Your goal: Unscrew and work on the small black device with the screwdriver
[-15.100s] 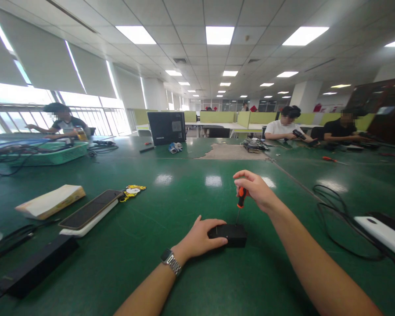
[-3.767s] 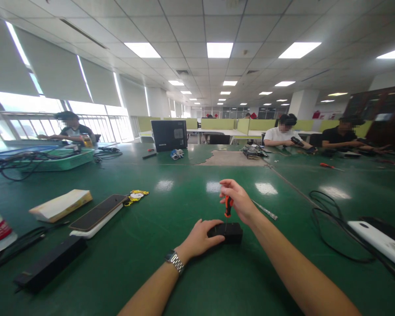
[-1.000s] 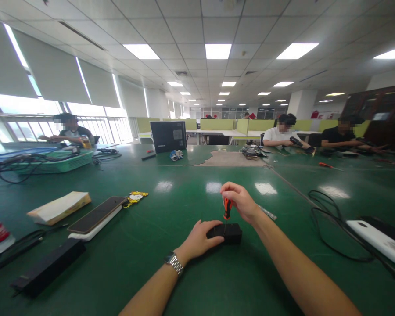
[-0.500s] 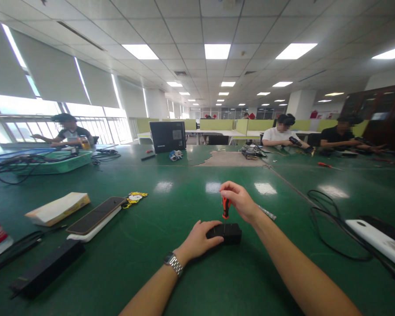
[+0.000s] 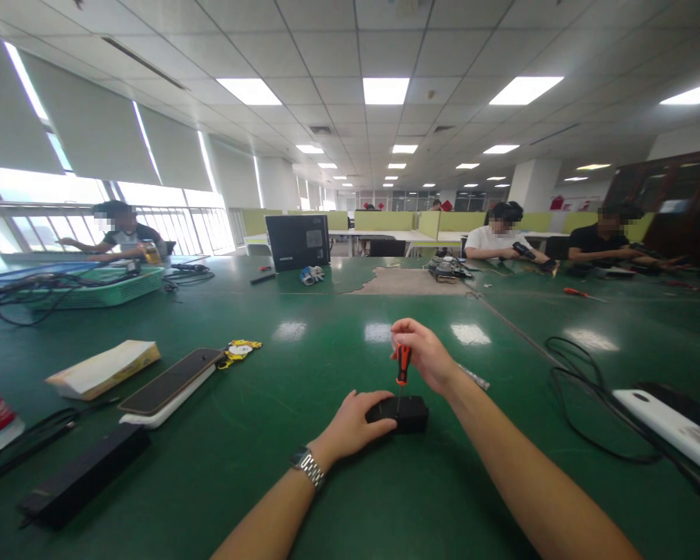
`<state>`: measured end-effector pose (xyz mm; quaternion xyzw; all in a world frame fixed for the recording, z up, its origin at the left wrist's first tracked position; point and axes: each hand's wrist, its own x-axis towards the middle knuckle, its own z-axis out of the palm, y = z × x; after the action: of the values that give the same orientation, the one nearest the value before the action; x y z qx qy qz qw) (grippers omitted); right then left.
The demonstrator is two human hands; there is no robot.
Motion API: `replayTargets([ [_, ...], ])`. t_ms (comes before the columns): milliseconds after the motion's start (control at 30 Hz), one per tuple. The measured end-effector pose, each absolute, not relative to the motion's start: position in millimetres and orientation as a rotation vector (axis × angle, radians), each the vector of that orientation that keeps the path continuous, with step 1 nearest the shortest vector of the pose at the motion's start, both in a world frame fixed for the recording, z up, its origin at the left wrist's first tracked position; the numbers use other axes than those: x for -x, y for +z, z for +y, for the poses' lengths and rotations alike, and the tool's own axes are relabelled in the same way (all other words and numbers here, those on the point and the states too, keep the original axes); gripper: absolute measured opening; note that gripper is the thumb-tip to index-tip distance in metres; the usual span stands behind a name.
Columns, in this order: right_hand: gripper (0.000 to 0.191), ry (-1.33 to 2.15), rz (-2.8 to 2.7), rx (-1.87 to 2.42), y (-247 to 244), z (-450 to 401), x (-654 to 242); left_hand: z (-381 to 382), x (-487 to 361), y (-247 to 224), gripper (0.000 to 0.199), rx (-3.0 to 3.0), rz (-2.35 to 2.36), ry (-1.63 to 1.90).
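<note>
A small black box lies on the green table in front of me. My left hand grips its left end, thumb along the near side and fingers over the far side. Above the box, my right hand holds a red and black screwdriver by the top of its handle. The screwdriver stands nearly upright, its thin shaft reaching down to the top of the box near my left fingertips. The exact contact of the tip is too small to make out.
At left are a phone, a tissue pack, a long black box and a green basket. Black cables and a white device lie at right. Three people sit across the table.
My right hand has risen very slightly, and the screwdriver's handle now leans a little more to the right. My left hand and the black box have stayed in place.
</note>
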<state>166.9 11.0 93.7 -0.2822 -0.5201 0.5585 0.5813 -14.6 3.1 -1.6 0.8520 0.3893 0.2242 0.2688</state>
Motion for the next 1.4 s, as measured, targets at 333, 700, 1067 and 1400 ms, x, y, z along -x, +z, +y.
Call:
replayTargets([
  [333,0.021,1.298,-1.224,0.702,90.6,10.9,-165.4,0.6,14.0,1.1,0.041,-2.286,1.044,0.604],
  [700,0.021,1.319,-1.185,0.691,91.2,10.3,-162.8,1.2,13.8,1.7,0.041,-2.268,1.044,0.592],
  [1067,0.02,1.337,-1.222,0.703,89.5,11.4,-164.8,1.4,13.3,1.8,0.041,-2.288,1.043,0.589],
  [1400,0.018,1.379,-1.283,0.64,90.5,9.6,-164.1,1.8,13.5,0.0,0.041,-2.299,1.042,0.603],
])
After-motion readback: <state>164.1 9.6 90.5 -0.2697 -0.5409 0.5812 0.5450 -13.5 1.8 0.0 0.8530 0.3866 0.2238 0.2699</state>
